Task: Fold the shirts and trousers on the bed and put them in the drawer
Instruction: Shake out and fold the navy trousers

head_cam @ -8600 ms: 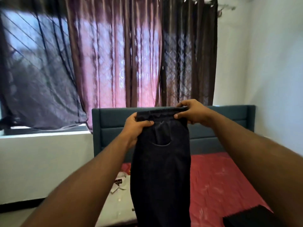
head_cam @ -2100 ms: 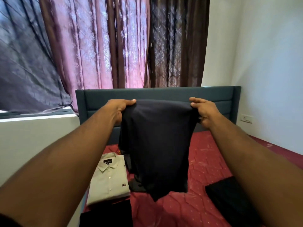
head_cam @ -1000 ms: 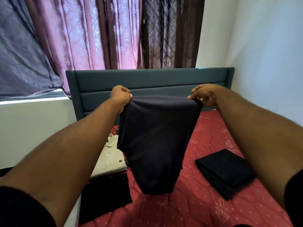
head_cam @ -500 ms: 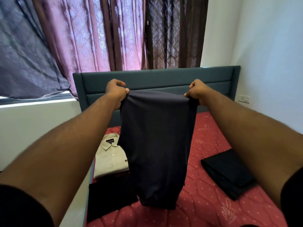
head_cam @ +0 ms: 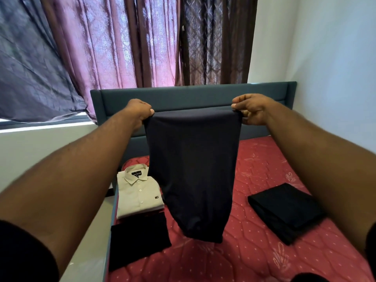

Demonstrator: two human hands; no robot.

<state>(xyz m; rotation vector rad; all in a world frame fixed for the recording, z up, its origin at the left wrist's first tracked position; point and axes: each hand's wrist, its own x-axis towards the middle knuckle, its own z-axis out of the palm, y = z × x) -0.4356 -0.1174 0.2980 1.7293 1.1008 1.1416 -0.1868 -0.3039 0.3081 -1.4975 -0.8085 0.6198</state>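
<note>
bare mattress (head_cam: 234, 259) between folded black piles (head_cam: 284, 212)

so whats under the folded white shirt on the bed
The white shirt lies on a stack: a dark red layer shows at its lower edge, on the red mattress. The rest is covered.

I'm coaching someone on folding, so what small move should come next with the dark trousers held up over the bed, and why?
Probably lower them onto the bare red mattress. The left hand and right hand pinch the dark trousers' top corners; they hang folded in the air, between the white shirt and a folded black garment.
</note>
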